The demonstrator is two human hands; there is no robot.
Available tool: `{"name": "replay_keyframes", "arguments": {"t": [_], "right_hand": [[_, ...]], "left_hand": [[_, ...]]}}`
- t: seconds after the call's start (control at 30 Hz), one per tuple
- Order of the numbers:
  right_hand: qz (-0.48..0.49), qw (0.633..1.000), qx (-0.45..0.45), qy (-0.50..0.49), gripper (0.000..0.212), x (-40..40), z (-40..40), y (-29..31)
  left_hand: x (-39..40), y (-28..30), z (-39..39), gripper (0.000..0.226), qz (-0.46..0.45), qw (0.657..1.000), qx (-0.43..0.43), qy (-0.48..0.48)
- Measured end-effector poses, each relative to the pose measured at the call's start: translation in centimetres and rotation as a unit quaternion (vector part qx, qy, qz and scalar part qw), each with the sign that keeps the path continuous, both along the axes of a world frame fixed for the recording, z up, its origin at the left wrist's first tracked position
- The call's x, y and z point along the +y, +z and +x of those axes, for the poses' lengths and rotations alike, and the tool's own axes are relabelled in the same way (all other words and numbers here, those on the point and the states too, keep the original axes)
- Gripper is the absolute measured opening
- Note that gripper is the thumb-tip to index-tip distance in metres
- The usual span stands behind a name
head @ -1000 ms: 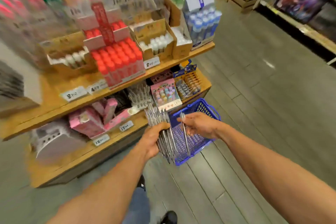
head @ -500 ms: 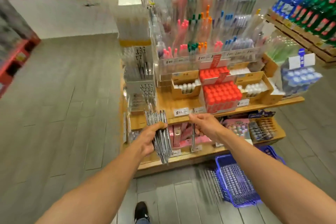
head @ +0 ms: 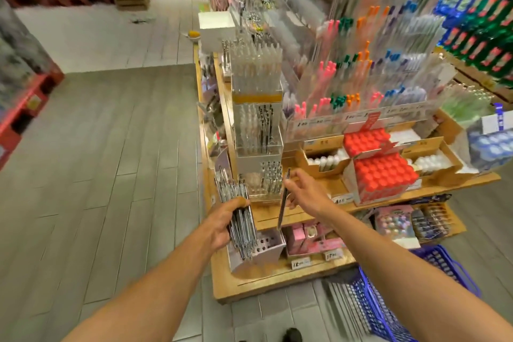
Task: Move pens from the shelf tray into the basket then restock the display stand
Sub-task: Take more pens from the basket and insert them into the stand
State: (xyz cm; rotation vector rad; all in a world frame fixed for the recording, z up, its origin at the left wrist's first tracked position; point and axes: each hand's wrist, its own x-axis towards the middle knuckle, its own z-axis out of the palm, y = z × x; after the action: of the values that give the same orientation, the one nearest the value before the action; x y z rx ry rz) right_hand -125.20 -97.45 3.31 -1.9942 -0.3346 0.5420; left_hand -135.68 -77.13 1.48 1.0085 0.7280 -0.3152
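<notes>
From the head camera, the left hand (head: 222,223) is clenched round a thick bundle of silver pens (head: 238,219), which fans out above the fist and sticks out below it. The bundle sits just in front of the near left corner of the wooden shelf unit (head: 277,283). The right hand (head: 302,189) pinches a single pen (head: 283,200) between thumb and fingers near its upper end; this pen hangs almost upright, its lower tip just above the white holed tray (head: 266,247) on the lower shelf (whether the tip touches the tray I cannot tell).

Just beyond both hands stands the clear tiered display stand (head: 258,130) on the middle shelf, at the left end of the unit. Its lowest tier, nearest the hands, holds a few upright silver pens on its right side; the higher tiers hold more, blurred.

The blue basket (head: 388,311) rests on the grey floor at the near right, beside the shelf unit and partly behind the right forearm, with pens lying in it, streaked by motion blur.

To the right of the stand lie red-capped tubes in a box (head: 383,172) and cardboard boxes of white items (head: 324,161). Pink packs (head: 308,236) sit on the lower shelf, right of the tray. A dark shoe (head: 291,334) shows at the bottom edge.
</notes>
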Motion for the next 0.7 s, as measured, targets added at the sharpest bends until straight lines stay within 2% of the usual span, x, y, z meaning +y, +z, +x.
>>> {"name": "replay_keyframes", "arguments": {"t": [0.1, 0.17, 0.3, 0.47, 0.57, 0.7], "right_hand": [[-0.064, 0.994, -0.084, -0.003, 0.004, 1.7, 1.4, -0.3], [-0.068, 0.990, -0.123, -0.008, 0.005, 2.9, 2.4, -0.6], [-0.036, 0.987, -0.157, 0.008, 0.014, 4.6, 4.3, -1.0], [-0.120, 0.971, -0.197, 0.070, 0.007, 5.5, 6.5, -2.5], [-0.172, 0.955, -0.216, 0.109, 0.005, 5.4, 7.2, -3.3], [-0.209, 0.936, -0.238, 0.152, 0.017, 5.7, 7.5, -3.7]], "left_hand": [[1.1, -0.3, 1.1, 0.039, -0.002, 1.000, 0.000, 0.005], [1.8, -0.7, 1.9, 0.032, -0.002, 1.000, -0.001, 0.006], [2.9, -1.6, 3.5, 0.023, 0.005, 1.000, 0.020, 0.020], [3.5, -2.2, 5.3, 0.020, -0.006, 0.999, 0.029, 0.032], [3.5, -2.5, 6.3, 0.027, -0.020, 0.998, 0.025, 0.044], [3.4, -2.8, 7.3, 0.042, -0.030, 0.998, 0.029, 0.040]]}}
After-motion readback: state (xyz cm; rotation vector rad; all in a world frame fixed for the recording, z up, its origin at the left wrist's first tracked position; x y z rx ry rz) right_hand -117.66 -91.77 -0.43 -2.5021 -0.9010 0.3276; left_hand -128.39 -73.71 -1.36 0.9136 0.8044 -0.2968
